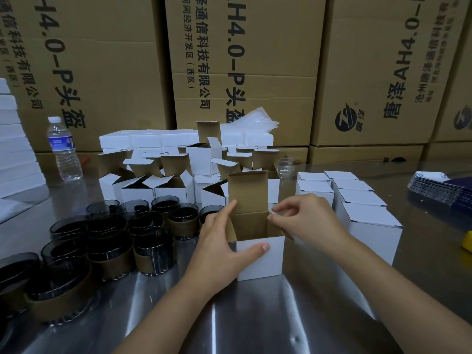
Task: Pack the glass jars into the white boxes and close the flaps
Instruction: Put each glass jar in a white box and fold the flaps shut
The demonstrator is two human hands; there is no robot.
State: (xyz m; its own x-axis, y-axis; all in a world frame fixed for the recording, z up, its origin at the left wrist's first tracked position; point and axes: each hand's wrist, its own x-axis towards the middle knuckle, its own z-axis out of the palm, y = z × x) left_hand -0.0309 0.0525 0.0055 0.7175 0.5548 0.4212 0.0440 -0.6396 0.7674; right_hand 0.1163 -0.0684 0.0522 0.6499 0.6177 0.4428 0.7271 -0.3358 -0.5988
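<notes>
A white box [263, 261] stands open on the steel table, its brown top flap upright at the back. My left hand [219, 241] grips its left side, thumb across the white front and forefinger up along the flap. My right hand [304, 221] pinches the box's right side flap at the rim. The inside of the box looks empty. Several dark glass jars [109, 241] with brown paper sleeves crowd the table to the left. One clear jar [284, 169] stands behind the box.
Closed white boxes [357, 200] line up on the right, and open empty ones [166, 185] cluster behind. A water bottle [63, 149] stands back left, near a white stack. Dark flat sheets [439, 187] lie far right. Big brown cartons wall off the back.
</notes>
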